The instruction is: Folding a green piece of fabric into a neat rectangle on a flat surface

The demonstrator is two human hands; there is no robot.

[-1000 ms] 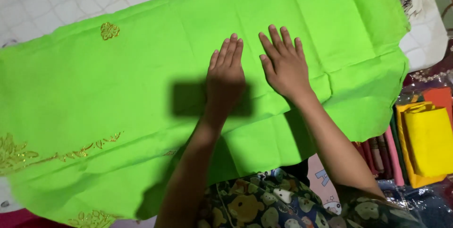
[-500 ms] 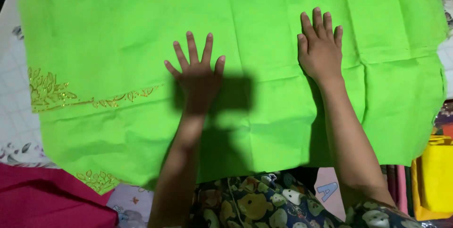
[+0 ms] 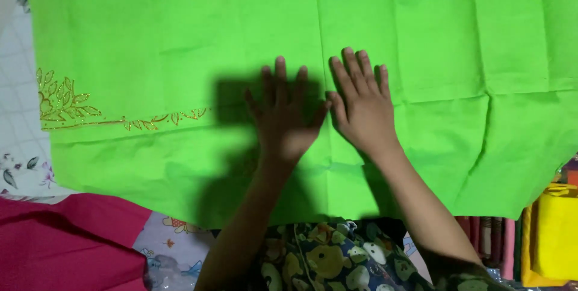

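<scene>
Green cloth with gold embroidery, spread flat across the surface, left hand and right hand side by side, palms down, fingers spread, holding nothing; pink cloth beside.

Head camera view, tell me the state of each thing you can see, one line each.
Green cloth: spread flat, creased, gold embroidery at left.
Left hand: open, palm down on the cloth.
Right hand: open, flat beside the left.
Pink fabric: lying at lower left.
Yellow fabric: folded at right edge.

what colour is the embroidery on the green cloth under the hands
Gold, in a leafy floral pattern along the green cloth; seen in the head view.
</scene>
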